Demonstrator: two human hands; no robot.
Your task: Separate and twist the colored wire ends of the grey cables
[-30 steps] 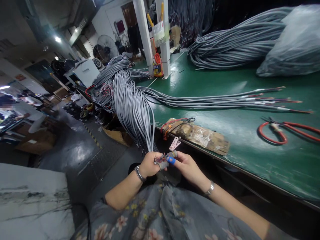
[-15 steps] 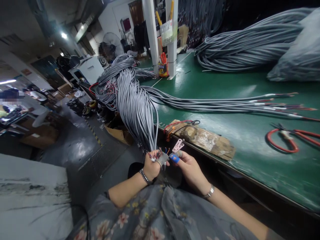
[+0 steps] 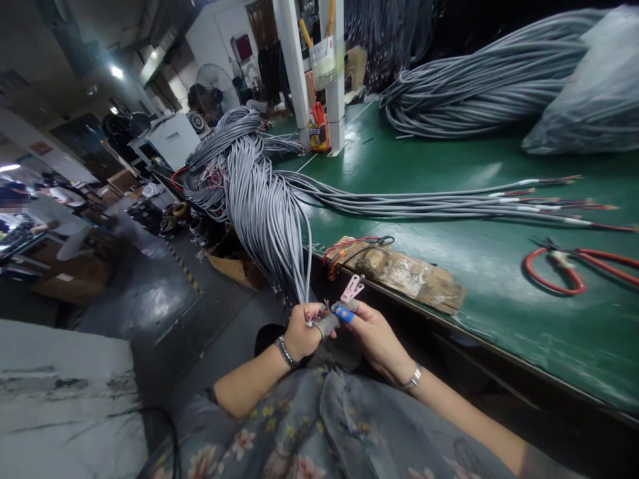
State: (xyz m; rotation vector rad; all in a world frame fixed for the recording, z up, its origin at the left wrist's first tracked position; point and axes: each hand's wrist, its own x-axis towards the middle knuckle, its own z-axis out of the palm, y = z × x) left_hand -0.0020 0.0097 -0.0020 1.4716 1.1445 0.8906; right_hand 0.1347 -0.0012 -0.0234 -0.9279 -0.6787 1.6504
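My left hand (image 3: 301, 330) is closed round the end of a grey cable (image 3: 304, 279) that hangs down from a thick bundle of grey cables (image 3: 259, 199); thin coloured wires stick out by my thumb. My right hand (image 3: 372, 329) pinches at those wire ends, its fingertips wrapped in blue and grey tape. A small pink tool (image 3: 351, 288) stands up just above my right fingers; whether my hand holds it I cannot tell. Both hands meet below the front edge of the green table (image 3: 449, 166).
Several stripped grey cables (image 3: 449, 199) lie across the table. A worn wooden block (image 3: 404, 273) sits on the table edge, red-handled scissors (image 3: 564, 273) to its right. Big cable coils (image 3: 474, 80) and a plastic bag (image 3: 589, 93) lie behind. People sit at far left (image 3: 20, 213).
My hands stay together on the cable end, shifting only slightly as the camera moved. The pink tool sits closer to my right fingers than a second ago.
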